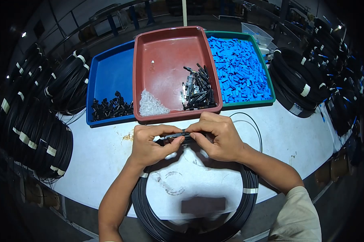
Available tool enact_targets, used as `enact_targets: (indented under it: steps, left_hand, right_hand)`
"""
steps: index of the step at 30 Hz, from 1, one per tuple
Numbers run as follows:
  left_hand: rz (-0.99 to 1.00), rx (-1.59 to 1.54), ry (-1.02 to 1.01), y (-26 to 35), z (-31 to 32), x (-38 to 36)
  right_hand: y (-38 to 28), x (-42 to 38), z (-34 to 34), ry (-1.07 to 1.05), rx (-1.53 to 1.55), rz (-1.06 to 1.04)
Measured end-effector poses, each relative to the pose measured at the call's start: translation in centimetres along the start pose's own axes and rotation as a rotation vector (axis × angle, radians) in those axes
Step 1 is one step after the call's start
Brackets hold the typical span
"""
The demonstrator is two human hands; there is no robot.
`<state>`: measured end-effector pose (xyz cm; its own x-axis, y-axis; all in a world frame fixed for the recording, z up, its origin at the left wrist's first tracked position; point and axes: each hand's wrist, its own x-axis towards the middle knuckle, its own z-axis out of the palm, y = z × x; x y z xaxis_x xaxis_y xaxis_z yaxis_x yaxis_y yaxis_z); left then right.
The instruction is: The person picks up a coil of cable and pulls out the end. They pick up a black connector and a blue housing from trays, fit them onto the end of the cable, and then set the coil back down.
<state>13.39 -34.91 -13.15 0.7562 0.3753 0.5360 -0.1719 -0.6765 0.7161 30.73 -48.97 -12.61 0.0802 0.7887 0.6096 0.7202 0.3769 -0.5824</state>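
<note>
My left hand (151,143) pinches a slim black connector piece (172,136) between thumb and fingertips. Meeting it from the other side, my right hand (219,136) grips the same piece near its end, and the fingertips of both hands almost touch. Fingers cover part of the piece, so its right end is hidden. Below my hands lies a coil of black cable (248,205) bound with white tape, partly past the table's front edge. One loose loop of cable (259,131) arcs up to the right of my right hand.
Behind my hands stand a red tray (165,60) with clear pieces (151,105) and black connector parts (198,90), a blue tray (111,76) with small black parts (111,109), and a green tray (268,86) of blue pieces (238,68). Cable coils (299,80) flank the white table (93,161).
</note>
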Motion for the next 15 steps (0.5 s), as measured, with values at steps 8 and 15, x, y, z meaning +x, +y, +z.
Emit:
enact_targets:
  steps: [8,15]
  left_hand:
    - [0.141,0.096,0.123,-0.72,0.03,-0.04]
    - [0.168,0.133,0.183,-0.54,-0.02,-0.01]
  right_hand:
    - [0.09,0.11,0.10,-0.032,0.006,-0.069]
    - [0.39,0.22,0.09,0.105,-0.070,-0.193]
